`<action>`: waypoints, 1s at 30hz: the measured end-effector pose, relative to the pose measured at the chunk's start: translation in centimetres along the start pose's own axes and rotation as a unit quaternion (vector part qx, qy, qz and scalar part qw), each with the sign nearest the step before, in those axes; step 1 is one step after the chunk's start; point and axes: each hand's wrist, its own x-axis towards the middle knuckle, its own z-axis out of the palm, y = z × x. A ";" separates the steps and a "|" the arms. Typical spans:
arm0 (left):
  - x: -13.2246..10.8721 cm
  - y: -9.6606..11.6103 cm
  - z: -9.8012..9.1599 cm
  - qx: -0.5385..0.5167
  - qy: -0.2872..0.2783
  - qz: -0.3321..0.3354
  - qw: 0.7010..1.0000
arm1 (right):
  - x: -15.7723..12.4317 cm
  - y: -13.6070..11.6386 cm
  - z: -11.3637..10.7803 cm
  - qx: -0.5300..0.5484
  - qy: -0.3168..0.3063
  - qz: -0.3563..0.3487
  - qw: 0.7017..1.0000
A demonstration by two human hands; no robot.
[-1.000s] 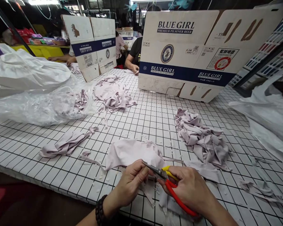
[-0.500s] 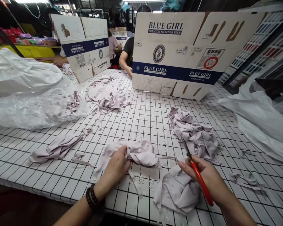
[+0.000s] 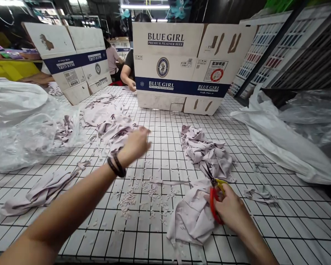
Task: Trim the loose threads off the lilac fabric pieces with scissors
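Note:
My right hand grips scissors with red and yellow handles, their dark blades pointing up and away. Just left of them a crumpled pale mauve cloth piece lies on the grid-lined tabletop. My left hand, a dark bead bracelet on its wrist, reaches out over the table beside a loose mauve cloth pile. Its fingers look loosely apart, with nothing visible in them. Another heaped mauve cloth pile lies beyond the scissors. Small fabric snippets and a thin strip lie between my arms.
Two standing cartons, a left one and a larger one, rise at the back; a co-worker's arm shows between them. Plastic bags flank both sides, a left bag and a right bag. A twisted cloth lies front left.
My left hand has left the front of the table and stretched away; the bunched cloth it held there is gone from that spot. The scissors have turned and show both handles. The view has shifted right.

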 end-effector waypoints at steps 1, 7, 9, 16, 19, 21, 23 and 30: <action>-1.1 1.4 2.4 -0.017 -0.044 0.038 0.998 | -0.2 0.1 0.3 -0.006 0.016 -0.006 1.000; -4.8 6.4 11.2 -0.085 -0.128 0.158 0.975 | -1.0 2.0 0.1 0.078 -0.053 -0.011 0.995; -4.8 5.9 11.1 -0.096 -0.103 0.143 0.980 | -1.2 2.9 -0.5 0.132 -0.052 -0.022 0.990; -7.3 -0.4 3.4 -0.089 0.100 -0.035 0.990 | -2.3 0.9 0.3 0.249 -0.064 -0.100 0.961; -10.5 -3.1 -0.2 -0.043 0.236 -0.170 0.956 | -2.0 -1.4 1.5 0.272 -0.076 -0.141 0.949; -12.7 -4.6 -1.5 -0.004 0.220 -0.231 0.948 | -1.0 -2.4 2.2 0.272 -0.082 -0.157 0.946; -14.7 -5.7 -2.0 0.031 0.114 -0.250 0.961 | 0.4 -2.7 2.6 0.232 -0.092 -0.157 0.956; -17.1 -5.1 -0.6 0.047 -0.015 -0.115 0.992 | 1.6 -3.7 2.9 0.006 0.048 -0.127 0.991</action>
